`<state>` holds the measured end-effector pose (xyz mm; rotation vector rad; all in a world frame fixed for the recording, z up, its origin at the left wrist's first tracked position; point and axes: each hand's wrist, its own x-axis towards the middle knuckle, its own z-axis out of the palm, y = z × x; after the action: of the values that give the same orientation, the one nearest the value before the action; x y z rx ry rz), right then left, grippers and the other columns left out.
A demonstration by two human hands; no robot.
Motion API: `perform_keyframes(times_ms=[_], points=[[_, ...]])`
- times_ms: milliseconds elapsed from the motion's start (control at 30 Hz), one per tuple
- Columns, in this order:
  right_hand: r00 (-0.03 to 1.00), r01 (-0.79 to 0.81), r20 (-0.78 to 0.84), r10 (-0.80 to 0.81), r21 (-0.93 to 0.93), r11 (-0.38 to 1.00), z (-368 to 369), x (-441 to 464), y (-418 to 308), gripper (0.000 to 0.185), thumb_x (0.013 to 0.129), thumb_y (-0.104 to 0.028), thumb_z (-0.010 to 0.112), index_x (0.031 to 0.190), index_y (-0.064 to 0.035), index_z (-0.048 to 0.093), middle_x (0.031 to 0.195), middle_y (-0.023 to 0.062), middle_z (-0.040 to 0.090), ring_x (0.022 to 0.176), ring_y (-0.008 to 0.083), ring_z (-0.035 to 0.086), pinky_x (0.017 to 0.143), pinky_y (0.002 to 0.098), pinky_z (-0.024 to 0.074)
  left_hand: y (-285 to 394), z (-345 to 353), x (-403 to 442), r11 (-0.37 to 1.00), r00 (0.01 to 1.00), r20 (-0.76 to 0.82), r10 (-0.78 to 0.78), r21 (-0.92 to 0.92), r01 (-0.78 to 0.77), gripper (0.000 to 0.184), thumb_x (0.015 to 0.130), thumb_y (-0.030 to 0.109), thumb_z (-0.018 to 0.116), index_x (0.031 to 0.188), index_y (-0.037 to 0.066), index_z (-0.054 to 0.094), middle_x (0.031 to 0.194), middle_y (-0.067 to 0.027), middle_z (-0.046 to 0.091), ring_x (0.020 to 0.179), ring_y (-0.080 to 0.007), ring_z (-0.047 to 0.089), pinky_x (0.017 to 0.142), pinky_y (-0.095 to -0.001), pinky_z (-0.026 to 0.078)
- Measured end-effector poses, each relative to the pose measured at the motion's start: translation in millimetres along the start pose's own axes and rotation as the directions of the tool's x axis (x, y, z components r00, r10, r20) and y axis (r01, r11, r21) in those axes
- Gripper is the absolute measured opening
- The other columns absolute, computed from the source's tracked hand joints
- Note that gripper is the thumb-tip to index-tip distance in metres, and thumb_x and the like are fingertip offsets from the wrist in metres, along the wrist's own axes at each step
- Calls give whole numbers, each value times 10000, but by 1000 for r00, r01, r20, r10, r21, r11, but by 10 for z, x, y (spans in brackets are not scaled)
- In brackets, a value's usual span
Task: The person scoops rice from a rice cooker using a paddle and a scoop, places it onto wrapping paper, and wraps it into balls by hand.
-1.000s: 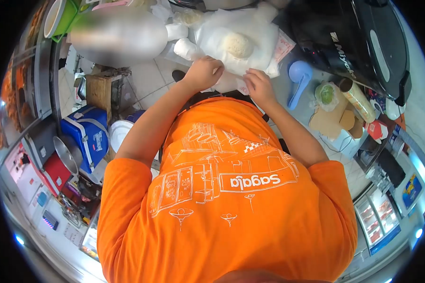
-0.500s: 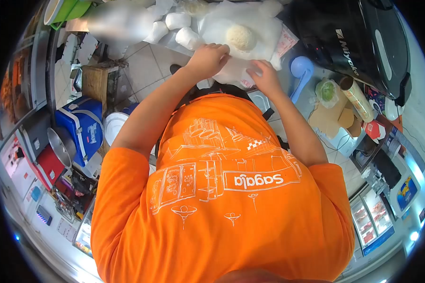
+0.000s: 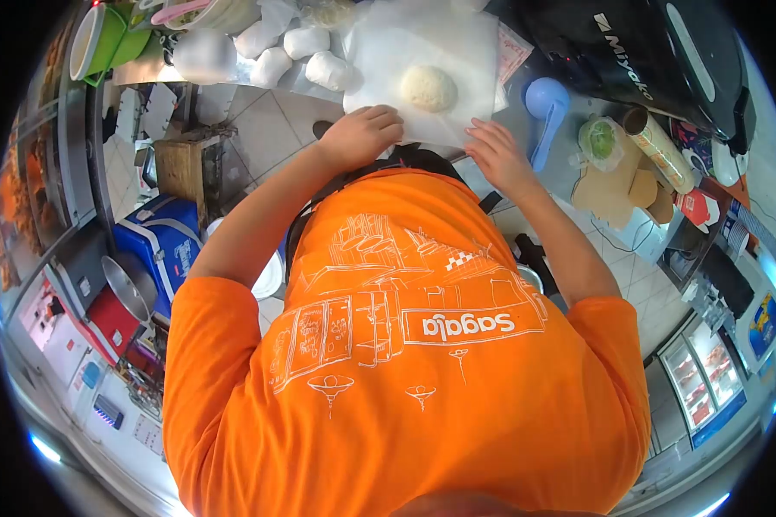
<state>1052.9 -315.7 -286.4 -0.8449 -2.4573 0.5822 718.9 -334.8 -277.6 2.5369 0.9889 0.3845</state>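
Note:
A pale rounded mound that looks like rice (image 3: 428, 89) sits on a white sheet of paper (image 3: 388, 52). My left hand (image 3: 364, 138) is at the sheet's near left edge, its fingers curled over the paper. At the near right corner is my right hand (image 3: 500, 157), fingers stretched out and touching the paper's edge; its thumb is hidden. To the left of the sheet lie several white wrapped bundles (image 3: 326, 71).
A blue scoop (image 3: 545, 102) lies right of the paper, before a black Miyako appliance (image 3: 638, 69). Further right are a bag with something green (image 3: 601, 142), a patterned tube (image 3: 660, 151) and cardboard (image 3: 603, 189). A green container (image 3: 112, 43) stands far left.
The paper's near edge, raised and crumpled between my hands before, now lies flatter. My hands have moved slightly apart and nearer to me, and the right fingers have straightened.

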Motion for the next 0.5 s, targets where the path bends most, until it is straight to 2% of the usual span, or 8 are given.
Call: perform_keyframes(times_ms=[67, 100, 133, 167, 233, 300, 367, 500], points=[[1000, 27, 2, -27, 8, 1000, 107, -73, 71, 199, 935, -85, 687, 1130, -47, 676, 1076, 145, 717, 1064, 349, 679, 889, 449, 555, 65, 73, -59, 914, 955, 34, -295, -281, 293, 144, 959, 193, 598, 1027, 65, 604, 1064, -149, 691, 1069, -353, 652, 880, -450, 536], [991, -130, 31, 128, 74, 989, 165, -97, 121, 185, 960, -137, 670, 1122, -49, 665, 1036, 171, 722, 1020, 384, 686, 861, 482, 554, 51, 113, -55, 912, 955, 38, -295, -286, 294, 144, 959, 193, 598, 1027, 65, 604, 1064, -149, 691, 1069, -353, 652, 880, -450, 536], [958, -285, 71, 277, 134, 949, 213, -103, 179, 190, 985, -190, 653, 1114, -50, 654, 997, 196, 728, 977, 419, 693, 834, 515, 554, 55, 75, 18, 821, 873, 89, -480, -306, 483, 187, 999, 228, 570, 1040, 47, 592, 1014, -183, 696, 1021, -393, 656, 867, -467, 534], [956, -290, 77, 282, 136, 947, 165, 52, 186, 190, 985, -190, 653, 1114, -50, 654, 997, 196, 728, 977, 419, 693, 834, 515, 554, 56, 54, 82, 691, 752, 145, -643, -314, 651, 238, 1038, 264, 541, 1053, 29, 580, 964, -217, 701, 973, -434, 659, 853, -485, 532], [768, -635, 173, 617, 80, 768, 126, 437, 267, 275, 1029, -322, 587, 1080, -54, 621, 908, 236, 723, 887, 476, 691, 779, 556, 547, -115, 76, 291, 618, 680, 127, -722, -325, 716, 274, 1047, 298, 526, 1068, 36, 604, 964, -224, 712, 966, -443, 666, 861, -495, 526], [766, -640, 141, 627, 72, 765, 280, 687, 470, 305, 1038, -354, 561, 1066, -55, 612, 890, 241, 720, 879, 485, 688, 774, 560, 545, -406, 175, 438, 541, 600, 97, -794, -335, 771, 313, 1056, 333, 511, 1083, 43, 628, 965, -230, 722, 958, -452, 672, 868, -506, 521], [765, -643, 103, 636, 62, 763, 352, 831, 639, 337, 1047, -386, 534, 1053, -56, 604, 872, 245, 717, 871, 494, 686, 770, 563, 543, -598, 224, 556, 460, 498, 244, -832, -198, 866, 359, 1046, 386, 510, 1114, 86, 695, 1038, -209, 740, 1000, -424, 686, 896, -505, 523], [703, -651, 236, 671, -167, 741, 397, 857, 679, 326, 1031, -393, 562, 1072, -76, 624, 880, 220, 730, 855, 467, 703, 750, 564, 544, -525, 202, 666, 411, 427, 255, -868, -115, 904, 396, 1032, 426, 515, 1122, 108, 734, 1097, -177, 751, 1017, -386, 706, 915, -499, 531]])
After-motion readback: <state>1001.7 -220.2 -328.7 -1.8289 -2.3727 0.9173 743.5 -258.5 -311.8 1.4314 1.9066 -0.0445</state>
